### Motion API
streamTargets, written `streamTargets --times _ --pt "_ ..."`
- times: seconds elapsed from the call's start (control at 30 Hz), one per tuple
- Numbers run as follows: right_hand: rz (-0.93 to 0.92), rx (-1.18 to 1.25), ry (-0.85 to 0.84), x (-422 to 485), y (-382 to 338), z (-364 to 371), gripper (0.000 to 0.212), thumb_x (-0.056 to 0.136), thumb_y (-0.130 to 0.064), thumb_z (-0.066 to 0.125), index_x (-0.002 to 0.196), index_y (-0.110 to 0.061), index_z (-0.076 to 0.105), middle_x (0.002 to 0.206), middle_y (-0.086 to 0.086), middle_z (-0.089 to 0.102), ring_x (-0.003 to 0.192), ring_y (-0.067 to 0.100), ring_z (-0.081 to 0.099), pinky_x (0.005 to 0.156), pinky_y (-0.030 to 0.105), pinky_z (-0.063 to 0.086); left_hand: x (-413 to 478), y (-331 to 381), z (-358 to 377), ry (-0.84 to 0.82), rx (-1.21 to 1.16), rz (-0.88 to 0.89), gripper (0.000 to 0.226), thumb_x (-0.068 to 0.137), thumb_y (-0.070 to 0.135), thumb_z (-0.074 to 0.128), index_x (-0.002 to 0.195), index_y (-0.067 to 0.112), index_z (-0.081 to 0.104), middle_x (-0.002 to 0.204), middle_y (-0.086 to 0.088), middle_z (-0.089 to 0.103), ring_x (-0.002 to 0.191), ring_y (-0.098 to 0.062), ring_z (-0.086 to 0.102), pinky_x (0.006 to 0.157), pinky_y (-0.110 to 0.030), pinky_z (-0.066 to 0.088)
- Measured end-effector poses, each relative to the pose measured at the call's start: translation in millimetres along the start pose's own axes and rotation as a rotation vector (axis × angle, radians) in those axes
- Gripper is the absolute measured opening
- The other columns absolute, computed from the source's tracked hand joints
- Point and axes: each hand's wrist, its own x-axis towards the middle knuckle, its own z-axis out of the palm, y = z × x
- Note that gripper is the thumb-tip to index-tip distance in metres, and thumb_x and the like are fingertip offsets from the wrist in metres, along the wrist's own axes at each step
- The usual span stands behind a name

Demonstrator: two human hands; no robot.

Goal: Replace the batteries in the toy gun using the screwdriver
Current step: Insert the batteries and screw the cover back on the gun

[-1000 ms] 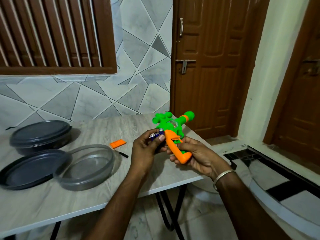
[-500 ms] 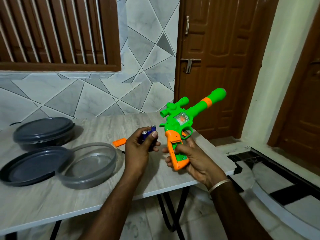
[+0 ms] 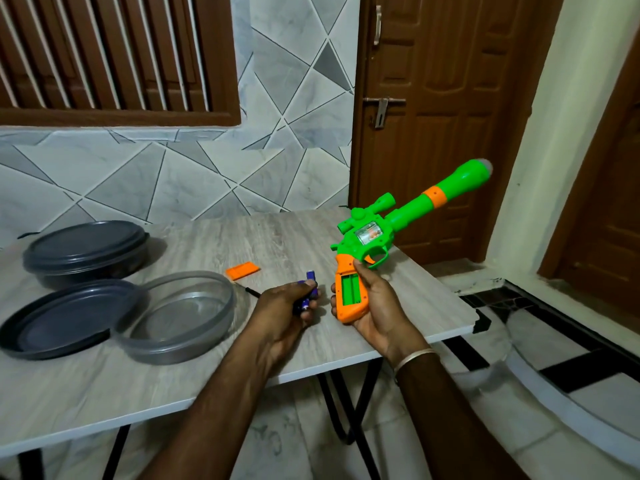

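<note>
A grey wood-grain folding table (image 3: 194, 372) stands against a wall of angular grey tiles, with a brown shuttered window above it and a brown door (image 3: 440, 133) to the right. At the table's left a dark round container (image 3: 83, 249) sits closed under its lid, its contents hidden. In front of it lies a loose dark lid (image 3: 62, 318), and overlapping that lid's edge is a clear round container (image 3: 180, 318) that shows only its own bottom. An orange battery cover (image 3: 242, 271) lies flat on the table beyond the left hand (image 3: 282, 315), and just beside it a dark end of the screwdriver (image 3: 252, 291) pokes out. The left hand curls around blue batteries (image 3: 309, 293) low over the table. The right hand (image 3: 375, 308) grips the orange handle of the toy gun (image 3: 381, 237), whose open battery compartment (image 3: 350, 289) shows green and faces the camera. Against half a second ago, the left hand with the batteries has dropped nearer the tabletop and drawn away from the gun, while the gun's barrel now slants higher toward the door.
</note>
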Motion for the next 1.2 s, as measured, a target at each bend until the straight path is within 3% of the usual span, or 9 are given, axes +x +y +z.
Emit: streamTargets --times 0.1,0.2,0.3,0.47,0.8,0.9,0.97,1.13,1.2 --pt "-0.051 0.014 0.062 9.4 5.0 0.2 0.046 0.1 -0.039 0.045 0.133 -0.007 0.051 0.075 0.012 0.062 0.058 0.021 0.06 0.052 0.029 0.052 0.8 -2.7 0.3 -0.031 0.06 0.05 0.006 0.095 0.004 0.062 0.096 -0.001 0.065 0.076 -0.012 0.062 0.053 -0.011 0.049 0.041 -0.017 0.036" --pt "-0.135 0.049 0.079 15.0 9.1 1.7 0.046 0.1 -0.034 0.047 0.141 -0.014 0.045 0.084 0.012 0.061 0.064 0.02 0.061 0.053 0.029 0.054 -3.3 -4.6 5.3 -0.003 0.19 0.136 0.009 0.094 0.008 0.066 0.1 0.001 0.069 0.07 -0.006 0.061 0.051 -0.008 0.048 0.044 -0.017 0.037" --pt "-0.205 0.101 0.066 16.4 10.9 5.0 0.04 0.102 -0.027 0.045 0.141 -0.018 0.046 0.115 0.012 0.063 0.079 0.018 0.063 0.059 0.028 0.057 -5.4 -7.7 10.7 0.011 0.386 0.302 0.009 0.091 0.008 0.071 0.097 0.002 0.075 0.067 -0.006 0.066 0.049 -0.004 0.051 0.046 -0.016 0.04" --pt "-0.257 0.138 0.05 18.8 14.3 5.4 0.041 0.102 -0.025 0.045 0.143 -0.022 0.046 0.143 0.007 0.055 0.125 0.026 0.056 0.093 0.042 0.053 -2.7 -7.1 15.0 0.0 0.673 0.494 0.006 0.083 0.01 0.079 0.09 0.009 0.078 0.07 -0.011 0.07 0.054 -0.004 0.053 0.053 -0.016 0.043" --pt "-0.273 0.167 0.038 15.2 14.4 8.2 0.036 0.1 -0.016 0.049 0.133 -0.029 0.054 0.133 0.003 0.063 0.119 0.024 0.059 0.083 0.039 0.056 7.5 8.8 27.1 0.033 0.891 0.458 0.012 0.077 0.013 0.085 0.079 0.003 0.078 0.062 -0.01 0.071 0.044 -0.002 0.057 0.046 -0.013 0.042" --pt "-0.272 0.173 0.025 15.0 14.4 8.2 0.041 0.1 -0.012 0.047 0.14 -0.024 0.049 0.136 0.007 0.06 0.12 0.028 0.059 0.079 0.036 0.06 12.2 5.0 36.1 0.118 0.929 0.521 0.015 0.071 0.014 0.089 0.077 0.006 0.077 0.065 -0.007 0.073 0.055 -0.011 0.066 0.054 -0.021 0.052" --pt "-0.246 0.187 0.034 16.2 14.8 6.5 0.043 0.101 -0.012 0.046 0.143 -0.019 0.046 0.138 0.012 0.058 0.123 0.032 0.058 0.088 0.041 0.057 15.6 -0.7 39.3 0.154 0.958 0.581 0.016 0.069 0.015 0.089 0.076 0.01 0.076 0.067 -0.002 0.072 0.062 -0.013 0.069 0.06 -0.023 0.053" --pt "-0.136 0.275 0.045 18.1 13.5 3.1 0.039 0.101 -0.016 0.046 0.139 -0.006 0.05 0.106 0.016 0.068 0.081 0.019 0.07 0.075 0.034 0.059 14.3 -3.1 38.3 0.084 1.108 0.715 0.015 0.074 0.015 0.085 0.088 0.013 0.078 0.079 -0.001 0.074 0.073 -0.012 0.067 0.063 -0.014 0.044" --pt "-0.121 0.264 0.052 21.1 14.6 0.9 0.041 0.101 -0.019 0.047 0.14 -0.008 0.049 0.107 0.016 0.066 0.073 0.015 0.069 0.07 0.034 0.058 11.9 3.6 34.5 -0.001 1.194 0.72 0.018 0.077 0.016 0.084 0.094 0.012 0.08 0.086 -0.004 0.076 0.078 -0.016 0.068 0.067 -0.015 0.044"
